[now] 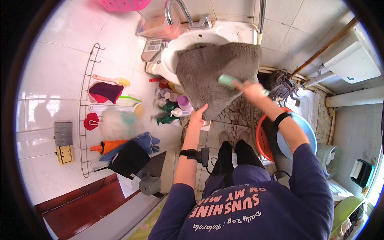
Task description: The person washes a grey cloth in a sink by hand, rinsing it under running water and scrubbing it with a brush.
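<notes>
A grey-brown plush mat (210, 72) lies draped over the front of a white washbasin (171, 57) and hangs down towards the floor. My left hand (198, 118) grips its lower left edge, thumb on top. In my right hand (254, 92), blurred by motion, is the handle of a pale green brush (227, 81), its head over the right part of the mat. Whether the bristles touch the pile cannot be told. Behind the mat, the basin's bowl is partly hidden. A chrome faucet (199, 23) stands at the basin's back.
Several bottles (174, 105) crowd below the basin's left side. To the right are a blue basin (300, 135), a red basin (264, 141) and a grey mop head (282, 85). A wire rack (82, 114) with brushes and gloves hangs on the left wall.
</notes>
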